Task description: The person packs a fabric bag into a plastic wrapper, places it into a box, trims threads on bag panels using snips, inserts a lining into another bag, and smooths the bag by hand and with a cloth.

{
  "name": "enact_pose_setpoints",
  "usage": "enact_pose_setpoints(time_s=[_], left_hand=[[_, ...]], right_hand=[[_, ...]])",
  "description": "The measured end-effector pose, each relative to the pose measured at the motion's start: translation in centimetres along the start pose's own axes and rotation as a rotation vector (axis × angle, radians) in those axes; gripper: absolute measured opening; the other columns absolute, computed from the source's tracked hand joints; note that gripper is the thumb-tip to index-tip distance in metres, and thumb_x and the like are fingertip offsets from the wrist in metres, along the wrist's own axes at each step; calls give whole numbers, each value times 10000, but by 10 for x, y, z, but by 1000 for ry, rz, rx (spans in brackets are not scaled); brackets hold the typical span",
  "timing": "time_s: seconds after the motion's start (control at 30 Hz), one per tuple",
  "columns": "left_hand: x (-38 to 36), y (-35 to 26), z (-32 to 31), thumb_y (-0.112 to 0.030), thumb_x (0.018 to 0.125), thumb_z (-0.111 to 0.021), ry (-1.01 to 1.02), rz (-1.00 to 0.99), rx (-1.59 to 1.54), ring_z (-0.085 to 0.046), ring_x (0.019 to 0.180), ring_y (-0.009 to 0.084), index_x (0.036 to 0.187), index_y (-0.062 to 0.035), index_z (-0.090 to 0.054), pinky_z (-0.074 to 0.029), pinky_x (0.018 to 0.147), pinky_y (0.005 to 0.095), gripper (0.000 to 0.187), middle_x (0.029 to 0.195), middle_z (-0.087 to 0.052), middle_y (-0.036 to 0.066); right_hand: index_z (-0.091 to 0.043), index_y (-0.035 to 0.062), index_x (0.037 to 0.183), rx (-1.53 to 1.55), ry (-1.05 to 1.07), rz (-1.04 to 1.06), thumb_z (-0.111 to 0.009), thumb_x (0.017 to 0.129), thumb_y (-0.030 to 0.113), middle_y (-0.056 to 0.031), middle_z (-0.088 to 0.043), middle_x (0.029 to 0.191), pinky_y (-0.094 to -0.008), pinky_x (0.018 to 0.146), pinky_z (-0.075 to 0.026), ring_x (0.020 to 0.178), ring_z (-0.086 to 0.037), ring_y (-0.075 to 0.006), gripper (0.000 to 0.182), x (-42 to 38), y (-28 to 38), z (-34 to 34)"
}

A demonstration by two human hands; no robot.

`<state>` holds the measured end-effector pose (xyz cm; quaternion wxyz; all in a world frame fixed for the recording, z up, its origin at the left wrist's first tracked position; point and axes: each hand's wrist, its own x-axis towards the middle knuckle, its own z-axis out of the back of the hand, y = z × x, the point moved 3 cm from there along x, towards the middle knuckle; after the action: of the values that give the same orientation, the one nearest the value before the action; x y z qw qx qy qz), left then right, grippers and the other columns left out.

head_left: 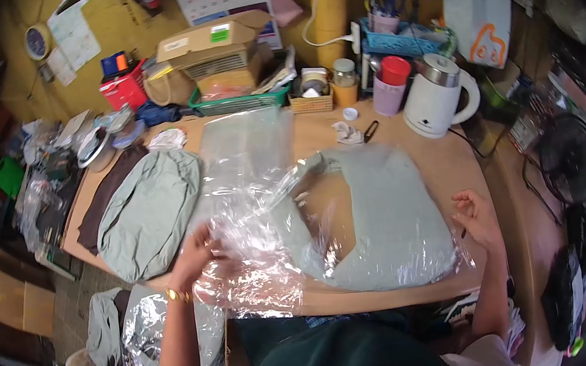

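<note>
On the table lies a folded pale green garment point(389, 207) inside clear plastic, with a gap in its middle that shows the brown tabletop. My left hand point(201, 253) is at the left edge of a shiny clear plastic sheet point(250, 248); its fingers are bent, and whether they grip the film cannot be made out. My right hand point(473, 215) is just beyond the garment's right edge, fingers curled but apart, with nothing seen in it. Another pale green fabric piece point(152, 212) lies to the left, over a dark brown one point(106, 196).
A white kettle point(424, 103), a pink cup point(387, 96) and a green tray point(242, 103) with boxes line the table's back. A fan point(569, 158) is at the right. Plastic-wrapped fabric point(144, 343) hangs below the table's left front edge point(158, 282).
</note>
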<state>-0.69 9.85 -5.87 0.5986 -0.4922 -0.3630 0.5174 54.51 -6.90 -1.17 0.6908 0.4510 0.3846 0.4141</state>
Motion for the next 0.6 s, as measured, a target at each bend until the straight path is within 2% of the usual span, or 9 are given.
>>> enact_pose_setpoints(time_s=[0.07,0.13,0.23,0.3,0.37,0.4,0.47,0.5,0.6], left_hand=[[-1,18,-9,-388,948,-605,74,149,-2,-575,704,106,1209,-26,-597,-478,608,256,446,828,-592,12],[10,-2,-7,-545,908,-609,75,168,61,-584,700,115,1087,-1,-662,-490,639,268,575,831,-628,34],[50,-15,-25,-560,925,-548,18,-2,374,-569,636,107,1037,5,-689,-446,586,257,594,715,-609,25],[66,-22,-49,-452,944,-570,156,33,543,-578,619,109,928,-2,-693,-441,571,258,467,698,-613,15],[81,-1,-59,-361,967,-584,213,-41,283,-611,646,125,865,-33,-662,-460,574,244,352,739,-645,29],[83,8,-46,-361,967,-584,179,-33,290,-611,646,125,865,-33,-662,-460,574,244,352,739,-645,29],[81,16,-22,-303,981,-578,78,36,-207,-628,662,130,877,-63,-630,-474,562,232,267,774,-669,48],[78,18,-12,-283,986,-575,32,54,-372,-633,667,131,881,-72,-620,-478,558,228,240,785,-677,54],[57,-3,-20,-237,995,-556,-271,343,-1024,-618,634,128,1004,-66,-577,-490,519,221,173,849,-697,96]], right_hand=[[-570,12,1148,-557,-126,235,-705,789,49,-84,-644,949,-319,761,-528,961,-658,-257,385,8,-7,15],[-584,7,1115,-519,-73,441,-671,831,105,-133,-649,1045,-355,801,-523,959,-654,-291,312,28,16,6],[-599,44,1144,-694,94,242,-635,866,259,-159,-628,1181,-403,901,-492,1049,-632,-303,354,87,66,-38],[-611,59,1149,-747,177,164,-629,874,331,-161,-613,1220,-429,944,-472,1083,-620,-306,387,123,53,-85],[-587,127,1242,-1005,-15,138,-607,877,461,-142,-522,1371,-540,1069,-341,1243,-516,-307,496,149,46,-126],[-587,127,1242,-998,6,168,-607,877,461,-142,-522,1371,-540,1069,-341,1243,-516,-307,496,156,34,-144],[-515,191,1349,-1028,-148,219,-549,899,531,-110,-401,1488,-623,1129,-173,1379,-355,-298,565,154,-2,-156],[-515,191,1349,-1023,-125,237,-549,899,531,-110,-401,1488,-623,1129,-173,1379,-355,-298,565,157,-10,-157],[-443,228,1415,-982,-175,269,-522,923,509,-98,-355,1520,-633,1143,-99,1431,-261,-291,573,162,-20,-156]])
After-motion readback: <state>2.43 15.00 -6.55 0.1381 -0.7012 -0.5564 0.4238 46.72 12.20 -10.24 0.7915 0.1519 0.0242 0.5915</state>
